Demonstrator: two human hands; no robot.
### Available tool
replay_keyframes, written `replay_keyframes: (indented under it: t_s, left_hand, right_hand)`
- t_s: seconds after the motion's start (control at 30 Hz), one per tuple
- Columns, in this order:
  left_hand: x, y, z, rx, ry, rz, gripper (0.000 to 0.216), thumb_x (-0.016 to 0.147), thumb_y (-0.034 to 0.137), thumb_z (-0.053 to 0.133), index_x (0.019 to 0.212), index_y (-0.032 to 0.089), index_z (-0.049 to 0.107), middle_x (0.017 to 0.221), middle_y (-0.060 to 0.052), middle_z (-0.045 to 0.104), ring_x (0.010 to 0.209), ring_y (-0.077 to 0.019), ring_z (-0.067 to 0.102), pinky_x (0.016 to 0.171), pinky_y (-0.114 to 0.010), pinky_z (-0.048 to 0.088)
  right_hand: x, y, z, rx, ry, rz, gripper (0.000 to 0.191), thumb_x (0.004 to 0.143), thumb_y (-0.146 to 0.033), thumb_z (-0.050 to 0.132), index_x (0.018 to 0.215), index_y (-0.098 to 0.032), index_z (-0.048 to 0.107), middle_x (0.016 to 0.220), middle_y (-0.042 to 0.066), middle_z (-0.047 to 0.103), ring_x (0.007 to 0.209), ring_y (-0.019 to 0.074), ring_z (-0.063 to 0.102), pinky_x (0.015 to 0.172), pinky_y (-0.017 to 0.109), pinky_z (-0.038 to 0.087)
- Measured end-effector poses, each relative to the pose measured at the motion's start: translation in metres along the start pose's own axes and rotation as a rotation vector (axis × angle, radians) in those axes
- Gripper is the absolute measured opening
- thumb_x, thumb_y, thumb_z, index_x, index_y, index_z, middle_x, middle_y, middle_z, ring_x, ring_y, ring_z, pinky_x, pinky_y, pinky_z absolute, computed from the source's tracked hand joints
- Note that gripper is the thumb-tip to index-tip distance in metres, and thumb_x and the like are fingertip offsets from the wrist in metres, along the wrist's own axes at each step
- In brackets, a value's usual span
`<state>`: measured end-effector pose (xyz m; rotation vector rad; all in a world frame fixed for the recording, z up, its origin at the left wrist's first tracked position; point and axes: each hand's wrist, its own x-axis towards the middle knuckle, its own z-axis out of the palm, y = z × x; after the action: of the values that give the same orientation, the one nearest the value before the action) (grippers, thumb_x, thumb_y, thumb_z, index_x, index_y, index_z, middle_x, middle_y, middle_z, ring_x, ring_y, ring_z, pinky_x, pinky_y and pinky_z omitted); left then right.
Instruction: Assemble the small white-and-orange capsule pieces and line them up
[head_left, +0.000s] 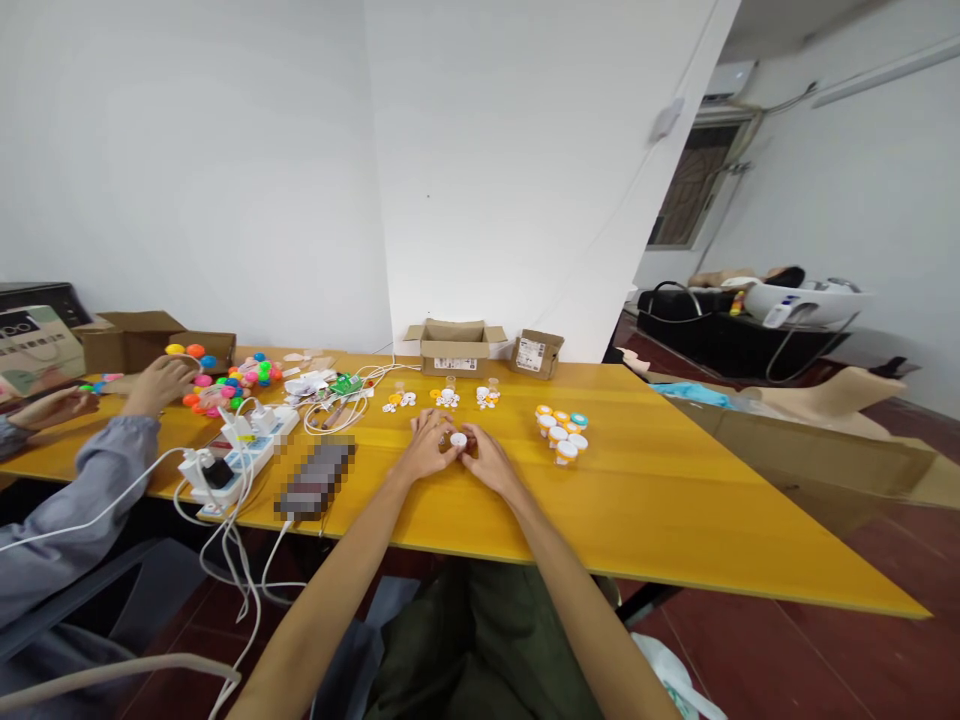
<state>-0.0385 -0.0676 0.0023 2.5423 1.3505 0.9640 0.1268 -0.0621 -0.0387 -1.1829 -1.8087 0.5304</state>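
A small round container with a white lid (458,440) sits between my two hands, low over the yellow table (645,500). My left hand (430,448) is closed about its left side, fingers curled and thumb against it. From the right, my right hand (486,460) grips it with bent fingers; much of the container's body is hidden. Beyond my hands lie small piles of white and orange pieces (445,399), with clear cups (450,383) behind them. Several small containers with white and orange lids (558,435) stand together to the right, one with a teal lid (578,420).
An open cardboard box (454,350) and a smaller carton (537,354) stand against the wall. To the left are a phone (319,478), a power strip (251,455) and tangled cables. A co-worker's hand (161,385) handles colourful balls (225,395). A large carton (825,450) stands right.
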Motion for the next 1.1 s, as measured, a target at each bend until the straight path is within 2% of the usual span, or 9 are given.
replay_keyframes:
  t_s: [0.1,0.3,0.43,0.6,0.73,0.9,1.0,1.1]
  left_hand:
    - [0.0,0.002,-0.001,0.006,0.026,-0.021,0.014,0.081,0.025,0.066,0.096,0.025,0.067,0.116,-0.006,0.061,0.115,-0.0285,0.046,0.096,-0.045,0.038]
    - [0.0,0.002,-0.002,0.016,0.08,-0.011,0.014,0.083,0.024,0.064,0.096,0.026,0.065,0.111,-0.006,0.062,0.113,-0.0278,0.048,0.095,-0.044,0.04]
    - [0.0,-0.001,0.0,0.028,0.111,0.011,0.014,0.084,0.028,0.065,0.098,0.027,0.065,0.11,-0.006,0.062,0.113,-0.0278,0.048,0.096,-0.044,0.039]
    - [0.001,-0.004,0.002,0.032,0.112,0.024,0.018,0.087,0.031,0.064,0.104,0.026,0.066,0.115,-0.007,0.061,0.116,-0.0283,0.046,0.096,-0.044,0.039]
    - [0.001,-0.003,0.002,0.028,0.109,0.046,0.02,0.089,0.035,0.063,0.106,0.026,0.066,0.112,-0.007,0.061,0.115,-0.0284,0.046,0.096,-0.043,0.038]
    - [0.0,-0.001,0.001,0.005,0.077,0.048,0.021,0.088,0.037,0.063,0.107,0.027,0.066,0.112,-0.007,0.062,0.113,-0.0283,0.047,0.096,-0.043,0.037]
    - [-0.001,0.0,0.0,-0.005,0.064,0.033,0.026,0.085,0.032,0.067,0.11,0.027,0.064,0.113,-0.006,0.062,0.114,-0.0283,0.047,0.096,-0.042,0.037]
    - [-0.001,0.0,0.0,-0.011,0.052,0.01,0.024,0.083,0.026,0.067,0.107,0.027,0.064,0.112,-0.006,0.061,0.114,-0.0276,0.047,0.095,-0.042,0.038]
  right_hand:
    - [0.0,-0.001,-0.002,0.027,-0.012,-0.023,0.042,0.073,-0.016,0.064,0.114,-0.022,0.062,0.112,0.007,0.072,0.097,0.0219,0.067,0.09,0.038,0.052]
    - [0.0,-0.004,-0.005,0.095,-0.061,-0.085,0.038,0.073,-0.018,0.063,0.11,-0.023,0.063,0.089,0.002,0.071,0.079,0.0191,0.065,0.079,0.034,0.052]
    - [0.001,-0.001,-0.003,0.166,-0.064,-0.075,0.037,0.074,-0.022,0.065,0.112,-0.024,0.062,0.089,0.001,0.071,0.077,0.0187,0.064,0.079,0.035,0.052]
    - [0.005,0.005,0.0,0.352,0.002,-0.031,0.041,0.075,-0.026,0.067,0.116,-0.024,0.062,0.101,0.004,0.072,0.088,0.0194,0.067,0.084,0.035,0.054]
    - [0.008,0.005,-0.003,0.436,0.038,-0.013,0.033,0.078,-0.029,0.064,0.111,-0.024,0.065,0.096,0.003,0.073,0.088,0.0193,0.067,0.084,0.034,0.054]
    - [0.009,0.004,-0.003,0.439,0.055,-0.006,0.021,0.079,-0.032,0.061,0.097,-0.023,0.068,0.09,0.004,0.074,0.082,0.0199,0.068,0.078,0.033,0.055]
    - [0.011,0.005,-0.003,0.392,0.11,0.015,0.02,0.079,-0.031,0.061,0.094,-0.022,0.069,0.088,0.004,0.075,0.081,0.0209,0.069,0.077,0.034,0.056]
    - [0.012,0.008,-0.004,0.311,0.185,0.062,0.016,0.078,-0.029,0.062,0.091,-0.023,0.069,0.086,0.004,0.075,0.082,0.0219,0.07,0.078,0.035,0.056]
